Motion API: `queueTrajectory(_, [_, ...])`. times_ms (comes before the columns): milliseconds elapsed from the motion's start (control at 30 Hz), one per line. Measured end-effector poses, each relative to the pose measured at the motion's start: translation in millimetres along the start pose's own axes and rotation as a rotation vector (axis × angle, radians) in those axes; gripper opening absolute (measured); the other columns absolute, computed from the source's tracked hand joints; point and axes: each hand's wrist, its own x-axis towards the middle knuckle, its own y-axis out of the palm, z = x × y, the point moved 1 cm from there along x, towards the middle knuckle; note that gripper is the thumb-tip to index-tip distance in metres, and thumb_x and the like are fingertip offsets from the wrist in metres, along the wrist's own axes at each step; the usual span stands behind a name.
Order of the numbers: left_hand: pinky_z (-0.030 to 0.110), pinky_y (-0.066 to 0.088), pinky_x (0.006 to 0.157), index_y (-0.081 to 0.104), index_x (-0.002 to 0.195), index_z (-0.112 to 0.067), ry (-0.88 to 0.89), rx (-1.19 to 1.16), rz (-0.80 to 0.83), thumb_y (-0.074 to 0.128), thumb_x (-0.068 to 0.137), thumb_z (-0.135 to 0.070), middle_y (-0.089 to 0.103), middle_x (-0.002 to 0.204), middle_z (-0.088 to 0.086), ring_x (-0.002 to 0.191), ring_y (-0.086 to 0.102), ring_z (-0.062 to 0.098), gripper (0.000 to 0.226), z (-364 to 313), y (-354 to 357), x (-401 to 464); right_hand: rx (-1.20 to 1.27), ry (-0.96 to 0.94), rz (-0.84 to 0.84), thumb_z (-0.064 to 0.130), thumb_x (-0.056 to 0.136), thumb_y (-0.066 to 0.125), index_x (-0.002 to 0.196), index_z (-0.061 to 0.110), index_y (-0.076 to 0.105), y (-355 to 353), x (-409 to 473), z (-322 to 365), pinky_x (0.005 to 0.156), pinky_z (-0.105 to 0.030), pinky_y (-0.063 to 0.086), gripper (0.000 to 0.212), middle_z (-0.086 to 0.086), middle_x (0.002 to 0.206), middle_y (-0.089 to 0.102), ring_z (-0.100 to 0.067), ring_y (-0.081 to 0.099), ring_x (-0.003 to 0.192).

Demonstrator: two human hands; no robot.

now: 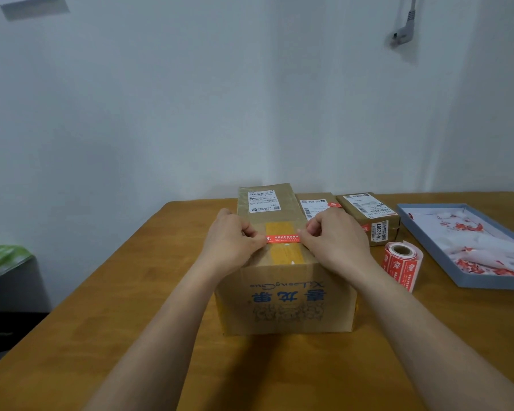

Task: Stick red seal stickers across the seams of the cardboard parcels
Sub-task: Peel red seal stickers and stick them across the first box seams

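- The left hand (235, 241) and right hand (333, 237) each pinch an end of a red seal sticker (283, 239), stretched across the taped seam atop the nearest parcel (282, 280); pressing down appears to remain.
- Beside it stands the sticker roll (401, 264).
- Two smaller parcels (368, 216) behind already carry red seals.
- A wooden table (101, 292) meets a white wall (220, 99).

1. A large parcel (285, 292) stands mid-desk (131, 336), with a sticker (283, 239) lying across its top.
2. Two smaller parcels (368, 215) sit behind it to the right, near the far edge.
3. A sticker roll (401, 264) stands right of the large parcel.
4. A tray (428, 244) lies at the right edge.
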Motion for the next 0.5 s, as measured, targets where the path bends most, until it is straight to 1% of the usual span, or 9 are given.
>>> queueTrajectory(200, [0.024, 0.034, 0.072, 0.074, 0.070, -0.007, -0.011, 0.005, -0.002, 0.069, 0.084, -0.019, 0.051, 0.080, -0.005, 0.100, 0.043, 0.009, 0.018, 1.3, 1.2, 1.0, -0.011, -0.012, -0.012, 0.027, 0.089, 0.061, 0.062, 0.014, 0.069, -1.4, -2.8, 1.7, 0.046, -0.019, 0.037, 0.032, 0.001, 0.080, 0.071, -0.009, 0.062, 0.066])
queueTrajectory(267, [0.023, 0.033, 0.068, 0.074, 0.068, -0.008, -0.007, 0.008, -0.006, 0.069, 0.083, -0.018, 0.052, 0.077, -0.006, 0.100, 0.042, 0.009, 0.018, 0.4, 0.7, 0.5, -0.015, -0.012, -0.010, 0.028, 0.089, 0.060, 0.064, 0.014, 0.070, -1.4, -2.8, 2.1, 0.046, -0.020, 0.039, 0.031, 0.001, 0.080, 0.071, -0.009, 0.062, 0.065])
queueTrajectory(333, [0.018, 0.033, 0.061, 0.074, 0.068, -0.005, 0.011, 0.009, -0.017, 0.069, 0.082, -0.015, 0.051, 0.072, -0.008, 0.098, 0.043, 0.010, 0.018, -0.9, 0.5, 0.0, -0.025, -0.013, -0.010, 0.028, 0.089, 0.060, 0.066, 0.013, 0.071, -0.9, -2.5, 2.3, 0.047, -0.020, 0.041, 0.030, -0.002, 0.078, 0.072, -0.011, 0.062, 0.064])
queueTrajectory(400, [0.010, 0.031, 0.061, 0.075, 0.068, -0.002, 0.025, 0.003, -0.027, 0.070, 0.081, -0.013, 0.051, 0.066, -0.009, 0.096, 0.043, 0.010, 0.018, -1.9, 0.8, -0.5, -0.020, -0.010, -0.014, 0.028, 0.089, 0.060, 0.066, 0.012, 0.071, -0.6, -3.0, 2.2, 0.047, -0.019, 0.041, 0.030, -0.003, 0.077, 0.072, -0.013, 0.063, 0.063])
queueTrajectory(433, [0.009, 0.031, 0.061, 0.075, 0.068, -0.002, 0.025, -0.003, -0.034, 0.071, 0.081, -0.013, 0.050, 0.066, -0.010, 0.097, 0.043, 0.010, 0.017, -2.0, 1.2, -0.6, -0.011, -0.008, -0.019, 0.028, 0.089, 0.061, 0.065, 0.011, 0.071, -0.3, -3.2, 1.8, 0.047, -0.019, 0.040, 0.031, -0.003, 0.077, 0.072, -0.013, 0.063, 0.064])
queueTrajectory(500, [0.014, 0.034, 0.061, 0.074, 0.068, -0.001, 0.013, -0.012, -0.049, 0.073, 0.079, -0.013, 0.051, 0.066, -0.009, 0.099, 0.043, 0.011, 0.016, -1.6, 2.4, 0.0, 0.008, 0.002, -0.025, 0.029, 0.088, 0.062, 0.064, 0.012, 0.071, -0.1, -3.9, 1.5, 0.048, -0.019, 0.038, 0.031, -0.002, 0.074, 0.071, -0.012, 0.063, 0.066])
